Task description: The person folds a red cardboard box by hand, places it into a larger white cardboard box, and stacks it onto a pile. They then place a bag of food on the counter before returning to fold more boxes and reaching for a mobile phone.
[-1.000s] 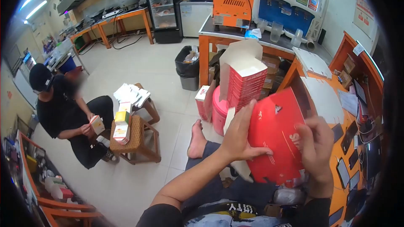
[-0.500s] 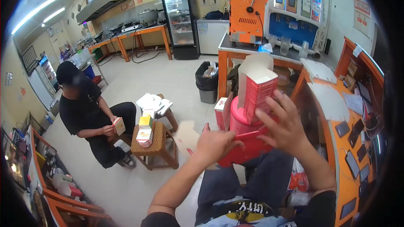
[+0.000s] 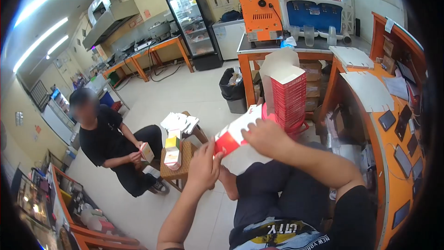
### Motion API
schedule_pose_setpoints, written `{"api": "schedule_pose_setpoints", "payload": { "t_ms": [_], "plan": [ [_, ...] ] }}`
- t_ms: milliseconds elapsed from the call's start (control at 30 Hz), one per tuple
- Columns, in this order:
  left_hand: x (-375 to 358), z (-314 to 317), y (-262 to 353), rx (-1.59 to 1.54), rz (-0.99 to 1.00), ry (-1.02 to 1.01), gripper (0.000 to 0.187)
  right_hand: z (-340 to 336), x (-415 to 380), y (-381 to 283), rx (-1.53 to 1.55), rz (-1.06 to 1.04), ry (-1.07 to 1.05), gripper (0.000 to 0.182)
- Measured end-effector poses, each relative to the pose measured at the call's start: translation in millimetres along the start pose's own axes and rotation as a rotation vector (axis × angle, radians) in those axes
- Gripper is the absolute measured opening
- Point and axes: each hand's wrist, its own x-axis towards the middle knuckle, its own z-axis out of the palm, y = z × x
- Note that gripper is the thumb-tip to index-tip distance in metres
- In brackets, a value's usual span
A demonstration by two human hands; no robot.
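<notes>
Ahead of my lap, my left hand [image 3: 202, 169] and my right hand [image 3: 267, 138] grip a red-and-white paper food box [image 3: 231, 135] from its two ends. The left fingers are closed on its red end; the right fingers press on the white part. Behind and right of my right hand rises a tall stack of nested red boxes [image 3: 290, 104] with white insides and raised flaps. The stack stands on a red plastic stool [image 3: 298, 130], mostly hidden.
At left a seated person [image 3: 104, 132] holds a small box [image 3: 146, 152]. Beside them, a wicker stool [image 3: 185, 159] bears folded boxes, with white cartons [image 3: 178, 122] behind. An orange counter [image 3: 377, 150] with several phones runs along my right. A black bin [image 3: 233, 90] stands ahead.
Both hands have moved away from the stack, the right hand leftward. The box is now stretched between them, left of the stack. My view has shifted somewhat.
</notes>
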Motion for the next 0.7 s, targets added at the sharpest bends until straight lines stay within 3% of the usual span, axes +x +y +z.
{"api": "schedule_pose_setpoints", "payload": {
  "t_ms": [133,167,233,267,367,433,533,567,667,700],
  "plan": [
    [-42.5,45.5,-45.8,-0.399,-0.198,-0.214,0.039,33.4,-13.8,-21.0,0.16,-0.016,0.023,0.023],
    [-50.9,46.7,-49.2,-0.589,-0.343,-0.287,0.036,42.0,-16.3,-20.7,0.253,-0.021,-0.036,0.038],
    [-55.1,35.7,-45.3,-0.954,-0.639,-0.436,0.029,45.0,-23.6,-14.6,0.296,-0.015,0.239,0.042],
    [-55.6,28.6,-38.6,-0.945,-0.645,-0.439,0.027,48.2,-26.0,-10.1,0.307,-0.008,0.382,0.044],
    [-64.5,37.9,-18.6,-1.003,-0.662,-0.42,0.023,91.4,-53.4,-20.4,0.961,0.274,0.352,0.063],
    [-85.9,63.5,-20.1,-1.145,-0.697,-0.402,0.024,106.2,-78.7,-27.5,1.216,0.476,0.261,0.065],
    [-99.8,79.4,0.2,-1.44,-1.033,-0.348,0.026,133.0,-116.4,-41.5,1.62,0.627,-0.015,0.066],
    [-106.8,83.5,-2.7,-1.469,-1.107,-0.431,0.026,143.0,-124.0,-42.4,1.758,0.649,-0.134,0.066],
    [-106.1,93.9,13.0,-1.538,-1.226,-0.471,0.025,155.4,-124.4,-41.6,1.669,0.66,-0.086,0.063],
    [-112.7,100.6,9.1,-1.488,-1.226,-0.474,0.028,155.8,-114.5,-37.0,1.555,0.736,0.022,0.06]
  ]
}}
